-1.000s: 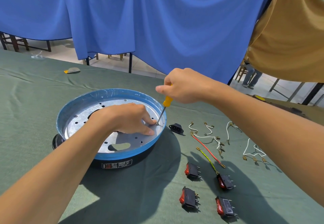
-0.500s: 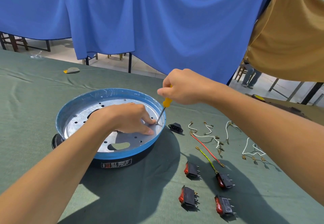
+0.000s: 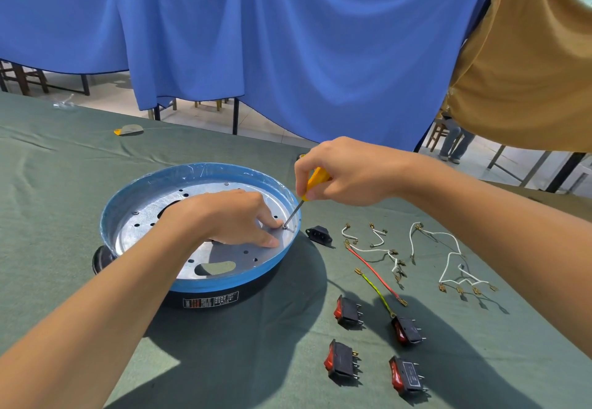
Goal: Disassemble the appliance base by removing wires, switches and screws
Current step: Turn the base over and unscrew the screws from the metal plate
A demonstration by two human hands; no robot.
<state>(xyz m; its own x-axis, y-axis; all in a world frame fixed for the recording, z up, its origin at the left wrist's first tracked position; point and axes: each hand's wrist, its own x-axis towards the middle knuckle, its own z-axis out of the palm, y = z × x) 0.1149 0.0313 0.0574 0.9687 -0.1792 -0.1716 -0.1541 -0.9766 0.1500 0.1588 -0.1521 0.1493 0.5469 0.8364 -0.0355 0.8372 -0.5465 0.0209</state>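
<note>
Green cloth [image 3: 64, 184] over a long table, blue curtain [image 3: 288, 56] hung behind. The appliance base [image 3: 224, 282] sits near the table's middle, open side up, with a silver plate [image 3: 230, 255] inside it.

The right hand [image 3: 346, 171] grips the yellow screwdriver [image 3: 315, 181] by the handle, fingers curled round it. The shaft slants down and left, with its tip on a screw [image 3: 285, 226] at the plate's right edge, close under the rim. The left hand [image 3: 224, 216] presses on the plate with its fingers laid out, the index tip just beside the screw. It holds nothing that I can see.

Already out, on the cloth to the right: four red rocker switches [image 3: 347, 311], loose wires [image 3: 374, 264], and a black socket [image 3: 318, 235].

Step in hand, as I judge it, is backing out this screw. To do it well:
- Bring the shaft more upright, as the slant invites the tip to cam out.
- Push down while turning.
- Keep the left hand bearing on the plate so that the base does not spin.
- Keep the index finger clear of the tip, but ready to catch the screw as it loosens.
</note>
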